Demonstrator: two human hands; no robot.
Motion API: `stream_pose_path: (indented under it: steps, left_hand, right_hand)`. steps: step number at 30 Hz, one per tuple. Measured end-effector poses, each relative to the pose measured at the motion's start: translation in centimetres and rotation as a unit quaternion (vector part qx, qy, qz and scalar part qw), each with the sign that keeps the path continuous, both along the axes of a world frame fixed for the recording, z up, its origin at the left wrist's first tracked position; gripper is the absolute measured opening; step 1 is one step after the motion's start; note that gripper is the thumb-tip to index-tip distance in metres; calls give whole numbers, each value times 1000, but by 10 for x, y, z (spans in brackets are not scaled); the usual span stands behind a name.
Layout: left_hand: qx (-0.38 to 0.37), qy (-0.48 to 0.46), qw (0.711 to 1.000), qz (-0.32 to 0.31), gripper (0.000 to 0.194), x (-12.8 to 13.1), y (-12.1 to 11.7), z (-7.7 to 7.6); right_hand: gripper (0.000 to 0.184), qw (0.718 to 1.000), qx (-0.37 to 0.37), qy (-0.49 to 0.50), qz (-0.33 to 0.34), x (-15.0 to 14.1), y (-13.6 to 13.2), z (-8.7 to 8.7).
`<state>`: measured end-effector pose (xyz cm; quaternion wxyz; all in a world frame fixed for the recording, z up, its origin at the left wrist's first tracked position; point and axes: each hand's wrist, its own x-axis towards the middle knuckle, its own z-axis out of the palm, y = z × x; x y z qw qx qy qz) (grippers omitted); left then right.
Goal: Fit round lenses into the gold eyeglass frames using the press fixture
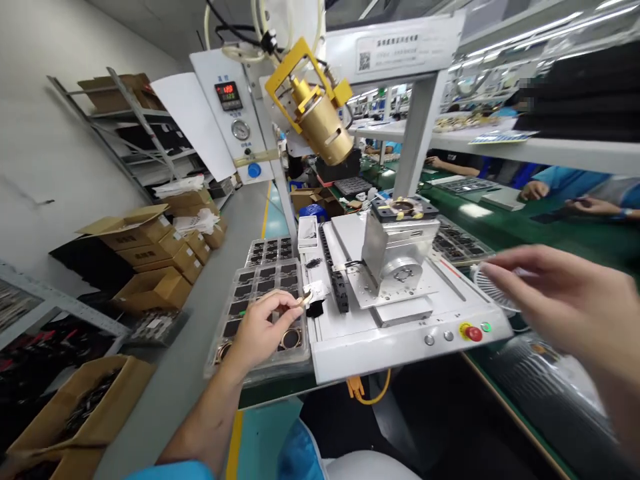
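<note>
My left hand point(267, 327) pinches a small, curved, gold-coloured part point(306, 299) between thumb and fingertips; its exact kind is unclear. Below this hand lies a clear compartment tray point(235, 283) of dark square pieces, with copper-coloured rings point(291, 339) in its front row. My right hand point(555, 293) hovers at the right, slightly blurred, with its fingers loosely bent and nothing visible in them. It is nearest to a small white fan point(493, 287) beside the machine. Between the hands, a metal block fixture point(400, 243) carries a dark plate point(405, 208) with a round opening on top.
A brass-coloured cylindrical head point(325, 130) hangs tilted above the fixture. The machine's white base point(360, 350) has a red stop button point(473, 333) at its front. Cardboard boxes point(145, 243) stand at the left. Other people's hands point(593, 205) work across the green table point(473, 210).
</note>
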<state>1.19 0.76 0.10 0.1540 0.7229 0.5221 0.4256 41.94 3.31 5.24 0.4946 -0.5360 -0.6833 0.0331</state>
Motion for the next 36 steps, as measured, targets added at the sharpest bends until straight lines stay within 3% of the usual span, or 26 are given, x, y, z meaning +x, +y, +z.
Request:
stream_pose_path:
  steps: [5,10,12,16,19,21,25,30,36]
  left_hand:
    - [94,14,993,-71,13,33,21,18]
    - [164,-22,981,-105,19,55,40,42]
    - [198,-26,974,-103,18,68,54,58]
    - [234,-15,968,-93,17,107,98,96]
    - [189,57,976,-93,16,138,134,122]
    - [148,91,980,-100,17,151,152,131]
    - [129,95,983,-95,22,152,161,131]
    - [128,88,986,-59,27,137,157,124]
    - [116,112,986,-37,27,149,162,133]
  right_hand:
    - [21,979,73,-152,117,-37,90,58]
    - [27,943,-96,-263,180,-49,143,94]
    - [24,934,-128,-251,218,-48,148,96]
    - [19,959,-71,-117,250,-45,147,81]
    - [19,968,-28,8,250,-41,145,63]
    - [15,972,-25,8,233,-39,145,57]
    - [21,975,-55,-55,209,-38,145,66]
    - [18,947,-134,-153,248,-44,150,90]
    - [13,956,-118,-116,244,-44,157,88]
